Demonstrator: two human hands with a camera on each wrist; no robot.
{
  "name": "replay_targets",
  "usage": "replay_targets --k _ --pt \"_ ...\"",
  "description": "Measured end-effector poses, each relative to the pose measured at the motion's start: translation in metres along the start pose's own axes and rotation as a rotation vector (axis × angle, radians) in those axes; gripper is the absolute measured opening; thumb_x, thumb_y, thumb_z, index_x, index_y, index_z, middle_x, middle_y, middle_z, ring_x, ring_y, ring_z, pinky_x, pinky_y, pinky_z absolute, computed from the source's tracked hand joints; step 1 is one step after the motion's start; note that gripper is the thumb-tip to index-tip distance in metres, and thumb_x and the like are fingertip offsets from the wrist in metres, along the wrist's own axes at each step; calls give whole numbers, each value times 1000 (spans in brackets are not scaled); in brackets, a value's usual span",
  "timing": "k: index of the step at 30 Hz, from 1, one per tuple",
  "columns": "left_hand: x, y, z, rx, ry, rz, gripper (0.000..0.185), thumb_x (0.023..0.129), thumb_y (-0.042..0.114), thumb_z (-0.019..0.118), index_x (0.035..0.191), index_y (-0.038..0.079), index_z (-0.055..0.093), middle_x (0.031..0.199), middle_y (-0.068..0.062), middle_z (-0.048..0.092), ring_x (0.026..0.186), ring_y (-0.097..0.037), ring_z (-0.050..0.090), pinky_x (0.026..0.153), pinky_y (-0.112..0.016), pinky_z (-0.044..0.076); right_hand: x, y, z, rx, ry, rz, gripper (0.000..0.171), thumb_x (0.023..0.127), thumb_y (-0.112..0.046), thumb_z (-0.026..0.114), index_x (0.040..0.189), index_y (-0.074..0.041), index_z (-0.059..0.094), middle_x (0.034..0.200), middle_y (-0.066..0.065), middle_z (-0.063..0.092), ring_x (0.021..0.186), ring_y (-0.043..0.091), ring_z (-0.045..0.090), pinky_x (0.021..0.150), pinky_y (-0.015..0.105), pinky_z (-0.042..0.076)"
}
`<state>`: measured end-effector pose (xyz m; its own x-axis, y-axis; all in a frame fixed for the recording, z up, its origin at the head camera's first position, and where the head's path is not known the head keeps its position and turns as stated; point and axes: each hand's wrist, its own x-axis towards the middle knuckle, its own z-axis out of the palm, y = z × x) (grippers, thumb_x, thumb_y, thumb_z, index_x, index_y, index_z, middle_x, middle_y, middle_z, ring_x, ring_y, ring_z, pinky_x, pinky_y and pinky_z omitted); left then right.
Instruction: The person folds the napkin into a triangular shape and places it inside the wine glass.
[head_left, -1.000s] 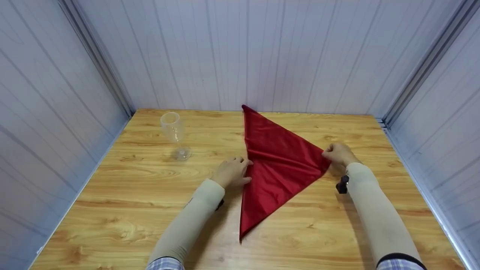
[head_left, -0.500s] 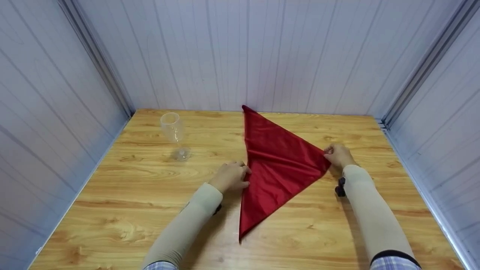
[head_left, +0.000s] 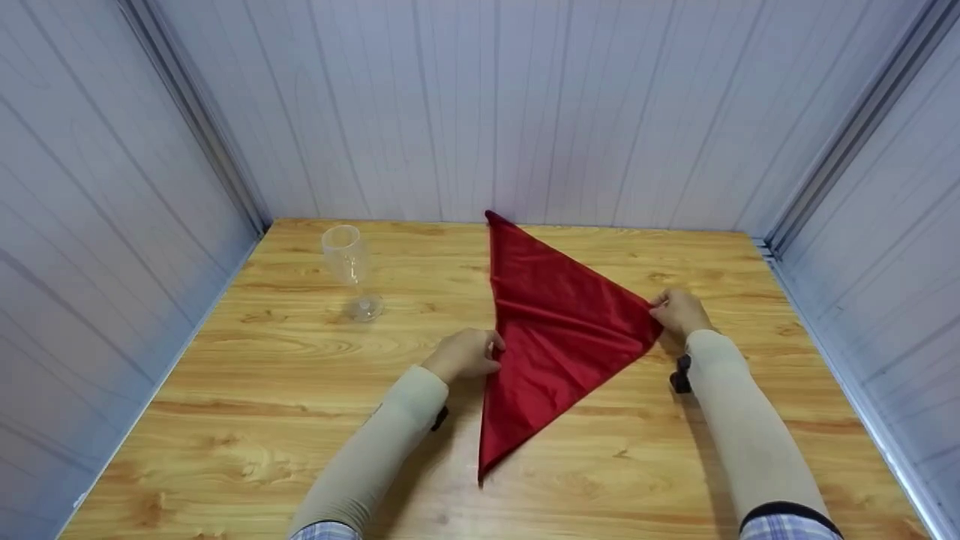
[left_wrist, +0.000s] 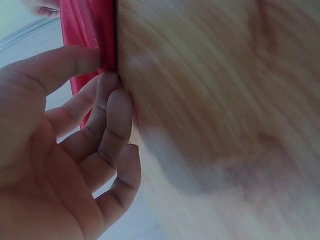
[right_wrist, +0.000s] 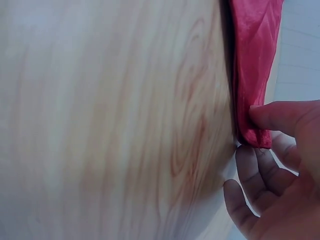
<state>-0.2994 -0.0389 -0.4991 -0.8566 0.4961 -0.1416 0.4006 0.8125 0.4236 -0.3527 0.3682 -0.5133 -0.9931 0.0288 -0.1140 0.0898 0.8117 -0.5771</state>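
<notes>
A shiny red cloth (head_left: 559,330), folded into a triangle, lies on the wooden table with its long edge on the left and one corner pointing right. My left hand (head_left: 466,354) pinches the middle of that long edge. In the left wrist view the thumb lies on top of the red cloth (left_wrist: 90,30), and the other fingers curl at its edge. At the right corner my right hand (head_left: 681,311) pinches the fabric between thumb and fingers. The right wrist view shows the right thumb pressed on the hemmed end of the red cloth (right_wrist: 255,65).
A clear stemmed glass (head_left: 349,262) stands upright at the back left, apart from the cloth. White panel walls enclose the wooden table (head_left: 247,435) at the back (head_left: 450,112) and on both sides. The cloth's far tip reaches the table's back edge.
My left hand has shifted slightly down along the long edge and its fingers have drawn in to a pinch. The right hand stays at the corner; the cloth lies nearly the same.
</notes>
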Motion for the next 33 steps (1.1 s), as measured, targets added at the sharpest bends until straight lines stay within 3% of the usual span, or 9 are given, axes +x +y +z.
replay_targets --k 6,12,24,28,31,33 --pt "0 1 0 14 -12 -10 32 91 22 74 121 12 69 85 3 66 81 -13 62 78 -36 52 -2 4 -2 30 1 -1 22 95 -11 62 109 5 68 108 24 67 102 39 61 90 49 48" --pt "0 0 -2 61 22 -16 31 91 20 74 121 12 71 89 3 70 84 -14 65 78 -39 52 -5 5 -10 31 -73 42 18 95 -12 61 105 2 65 106 19 64 101 35 57 89 47 46" --pt "1 -1 -9 149 83 -25 29 91 19 73 120 14 74 103 -1 73 96 -23 68 80 -47 52 -7 -4 -23 -99 -184 94 16 89 -19 62 79 -7 60 82 4 57 71 20 50 64 33 42" --pt "2 -4 -11 191 93 -39 28 91 17 73 119 16 75 109 -3 72 102 -26 67 78 -50 53 -11 -6 -29 -105 -266 107 22 90 -24 63 87 -3 60 84 6 57 75 21 51 67 33 43" --pt "4 -7 -12 222 108 -57 28 92 14 69 119 18 75 115 -4 71 106 -27 67 75 -51 54 -16 -7 -33 -79 -365 134 30 92 -26 64 100 3 59 83 8 58 77 21 55 69 34 46" --pt "5 -9 -12 248 122 -61 29 92 11 67 118 19 76 116 -5 71 106 -28 66 74 -51 54 -19 -8 -35 -69 -436 148 29 92 -26 64 100 1 60 78 5 58 73 19 55 66 32 47"
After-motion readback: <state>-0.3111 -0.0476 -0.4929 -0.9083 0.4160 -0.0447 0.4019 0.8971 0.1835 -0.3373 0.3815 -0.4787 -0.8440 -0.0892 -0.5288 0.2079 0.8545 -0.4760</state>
